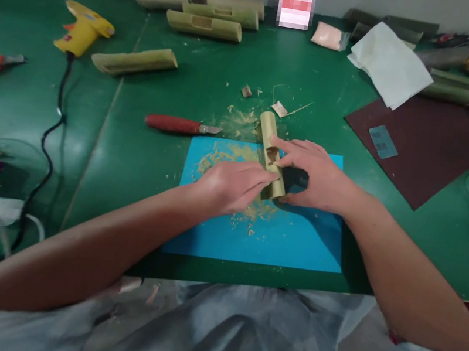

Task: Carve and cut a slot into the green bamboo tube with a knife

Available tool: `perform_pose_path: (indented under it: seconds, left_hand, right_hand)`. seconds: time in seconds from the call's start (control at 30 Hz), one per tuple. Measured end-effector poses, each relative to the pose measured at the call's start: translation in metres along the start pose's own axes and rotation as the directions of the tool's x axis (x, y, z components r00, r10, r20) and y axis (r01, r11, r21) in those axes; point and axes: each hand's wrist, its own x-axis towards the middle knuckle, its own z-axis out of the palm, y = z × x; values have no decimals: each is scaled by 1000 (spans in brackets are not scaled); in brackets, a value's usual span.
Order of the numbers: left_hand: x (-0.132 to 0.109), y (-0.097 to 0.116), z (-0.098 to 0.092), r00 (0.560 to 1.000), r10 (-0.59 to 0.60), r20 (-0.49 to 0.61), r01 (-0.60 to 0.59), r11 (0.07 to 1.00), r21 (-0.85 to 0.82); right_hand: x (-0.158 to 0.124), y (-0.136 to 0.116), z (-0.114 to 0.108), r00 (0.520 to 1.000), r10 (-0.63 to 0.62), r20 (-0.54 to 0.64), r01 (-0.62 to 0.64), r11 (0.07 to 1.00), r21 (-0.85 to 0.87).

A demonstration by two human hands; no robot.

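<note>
A short pale bamboo tube (269,133) with a cut-out window lies across the top edge of a blue cutting mat (278,236). My left hand (233,186) is closed on the tube's near end, fingers pinching it. My right hand (317,175) is wrapped around a dark-handled tool (295,178), its fingertips pressed at the tube's window. Yellow sawdust (229,154) is scattered on the mat and the green table around the tube.
A red-handled knife (180,125) lies left of the mat. Several bamboo pieces (205,25) lie at the back, another bamboo piece (134,62) nearer. A yellow glue gun (82,30) with black cord sits at left. Dark sandpaper sheet (426,146) and white cloth (390,63) lie at right.
</note>
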Motion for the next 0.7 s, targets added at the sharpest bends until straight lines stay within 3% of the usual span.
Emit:
perform_pose_path:
  seconds: [0.1, 0.3, 0.7]
  left_hand:
    - [2, 0, 1, 999, 48, 0, -48, 999, -16]
    - [1, 5, 0, 1000, 12, 17, -12, 1000, -21]
    - [-3, 11, 0, 998, 60, 28, -58, 995, -85]
  right_hand:
    - [0, 2, 0, 1000, -6, -11, 6, 1000, -9]
    - [1, 0, 0, 1000, -12, -2, 12, 1000, -17]
    - [1, 1, 0, 1000, -3, -18, 3, 999, -34]
